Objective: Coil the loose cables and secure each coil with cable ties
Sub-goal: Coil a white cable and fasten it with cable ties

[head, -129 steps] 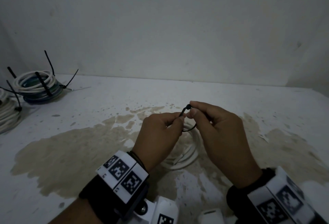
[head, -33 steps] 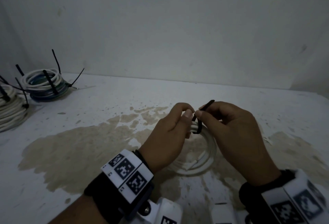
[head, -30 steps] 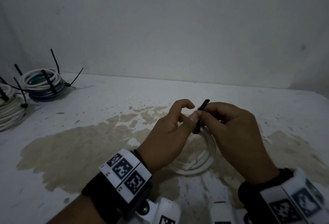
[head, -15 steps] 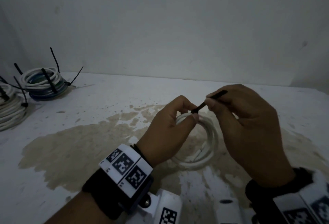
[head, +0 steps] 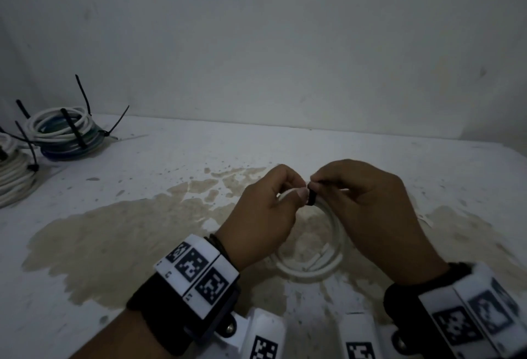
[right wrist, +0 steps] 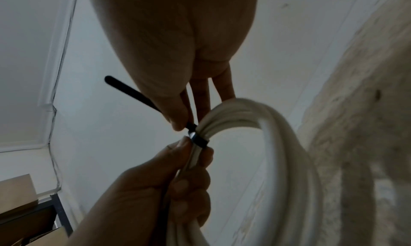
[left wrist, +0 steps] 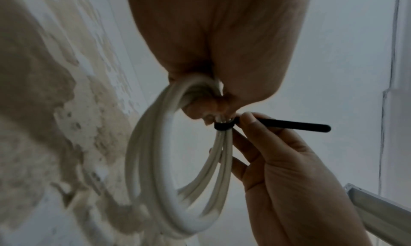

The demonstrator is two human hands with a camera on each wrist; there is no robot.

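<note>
At the centre of the head view, above the stained tabletop (head: pixel 119 239), the left hand (head: pixel 265 216) has its grip curled tight round the bundled strands of the white cable coil (head: pixel 319 267). The right hand (head: pixel 368 207) pinches the tail of the black cable tie (left wrist: pixel 224 126) cinched round those strands. Two tied coils (head: pixel 64 130) sit at the left edge of the frame.

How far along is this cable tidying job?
Done: two tied bundles sit at the table's far left, black ties sticking out. In hand: the left hand holds a white coil while the right hand pinches the black tie already cinched round it, tail free. Left: I can't see any more loose cables here.
</note>
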